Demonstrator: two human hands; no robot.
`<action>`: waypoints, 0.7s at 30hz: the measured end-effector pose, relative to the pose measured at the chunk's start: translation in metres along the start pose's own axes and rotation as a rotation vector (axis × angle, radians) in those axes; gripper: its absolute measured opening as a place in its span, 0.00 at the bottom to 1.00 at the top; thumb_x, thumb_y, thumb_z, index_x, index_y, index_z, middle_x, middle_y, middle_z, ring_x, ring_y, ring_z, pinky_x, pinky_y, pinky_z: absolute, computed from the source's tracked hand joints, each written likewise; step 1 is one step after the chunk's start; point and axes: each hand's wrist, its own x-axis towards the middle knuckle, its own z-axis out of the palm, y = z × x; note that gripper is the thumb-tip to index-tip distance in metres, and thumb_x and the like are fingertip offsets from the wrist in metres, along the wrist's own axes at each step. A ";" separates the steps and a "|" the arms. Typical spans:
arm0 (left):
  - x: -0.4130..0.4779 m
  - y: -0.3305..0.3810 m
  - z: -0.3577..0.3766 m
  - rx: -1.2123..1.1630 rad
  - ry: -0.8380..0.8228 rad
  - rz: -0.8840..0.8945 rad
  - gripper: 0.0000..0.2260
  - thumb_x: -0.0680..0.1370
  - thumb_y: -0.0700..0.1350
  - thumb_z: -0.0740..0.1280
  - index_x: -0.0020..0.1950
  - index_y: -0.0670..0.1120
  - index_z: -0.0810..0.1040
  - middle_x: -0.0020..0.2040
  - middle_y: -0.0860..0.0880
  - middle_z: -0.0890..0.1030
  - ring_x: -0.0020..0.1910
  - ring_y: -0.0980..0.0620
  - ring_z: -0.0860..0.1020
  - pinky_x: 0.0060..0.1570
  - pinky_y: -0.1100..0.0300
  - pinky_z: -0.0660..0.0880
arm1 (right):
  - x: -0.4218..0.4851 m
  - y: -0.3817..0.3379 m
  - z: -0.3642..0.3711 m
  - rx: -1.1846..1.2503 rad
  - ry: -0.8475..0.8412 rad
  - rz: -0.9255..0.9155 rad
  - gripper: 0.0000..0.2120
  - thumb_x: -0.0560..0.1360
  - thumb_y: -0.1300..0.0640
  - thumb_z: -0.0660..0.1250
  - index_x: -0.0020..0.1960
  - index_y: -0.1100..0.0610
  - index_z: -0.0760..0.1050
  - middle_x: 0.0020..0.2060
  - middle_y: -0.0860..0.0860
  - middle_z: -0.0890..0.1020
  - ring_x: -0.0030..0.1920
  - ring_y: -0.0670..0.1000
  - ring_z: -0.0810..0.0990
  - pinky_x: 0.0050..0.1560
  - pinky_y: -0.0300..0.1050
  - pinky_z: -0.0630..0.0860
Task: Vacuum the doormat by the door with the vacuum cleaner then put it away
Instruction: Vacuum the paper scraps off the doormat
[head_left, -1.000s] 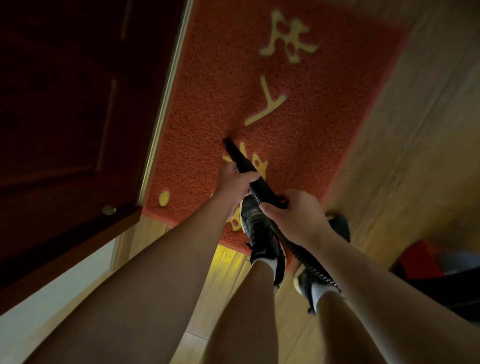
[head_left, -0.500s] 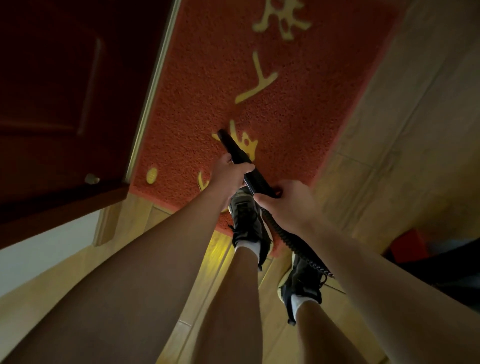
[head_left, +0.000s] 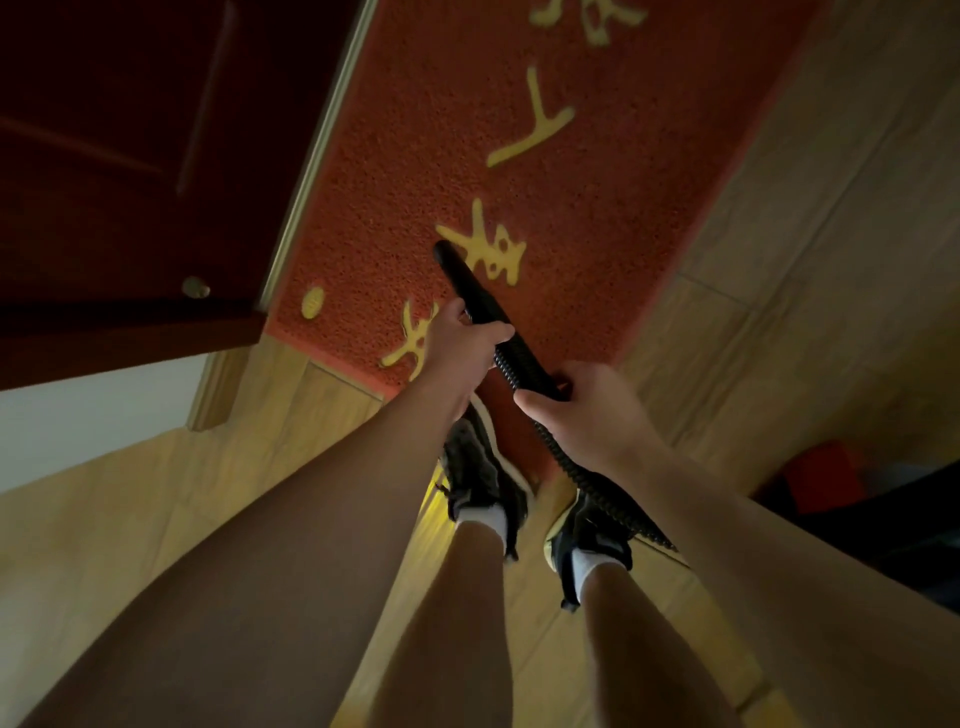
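A red doormat (head_left: 452, 156) with yellow characters lies on the wooden floor beside the dark door (head_left: 130, 156). The black vacuum nozzle (head_left: 462, 280) points down onto the mat, its tip by a yellow character near the mat's near end. My left hand (head_left: 457, 343) grips the nozzle tube. My right hand (head_left: 587, 405) grips the ribbed black hose (head_left: 587, 483) just behind it, and the hose runs back past my right arm. The vacuum cleaner's body is out of sight.
My two feet in black shoes (head_left: 483, 467) stand at the mat's near edge. A white wall and wooden door frame (head_left: 218, 384) are at left. A red object (head_left: 821, 478) and dark shapes sit at the right edge on the wood floor (head_left: 831, 260).
The view has shifted back along the mat, so the nozzle tip now sits left of the yellow character near the mat's near end. Both hands keep their grip.
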 end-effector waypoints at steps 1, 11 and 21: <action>-0.001 -0.002 -0.002 -0.007 0.003 0.001 0.28 0.78 0.38 0.73 0.76 0.46 0.69 0.59 0.51 0.78 0.56 0.46 0.80 0.56 0.49 0.80 | -0.002 0.000 0.002 -0.007 0.010 -0.004 0.17 0.76 0.44 0.69 0.38 0.56 0.77 0.28 0.49 0.80 0.28 0.49 0.78 0.29 0.44 0.72; -0.008 -0.034 -0.017 -0.014 -0.022 0.055 0.26 0.75 0.37 0.73 0.72 0.47 0.73 0.60 0.48 0.81 0.56 0.45 0.82 0.60 0.43 0.80 | -0.034 0.006 0.041 -0.056 0.120 -0.005 0.15 0.76 0.42 0.69 0.45 0.55 0.78 0.33 0.49 0.82 0.33 0.46 0.80 0.31 0.37 0.72; -0.033 -0.064 -0.038 0.011 -0.059 0.098 0.33 0.64 0.45 0.75 0.69 0.47 0.76 0.58 0.50 0.82 0.57 0.45 0.83 0.62 0.42 0.79 | -0.074 0.021 0.085 -0.022 0.215 -0.038 0.14 0.76 0.40 0.68 0.49 0.51 0.78 0.32 0.47 0.80 0.31 0.46 0.79 0.33 0.49 0.77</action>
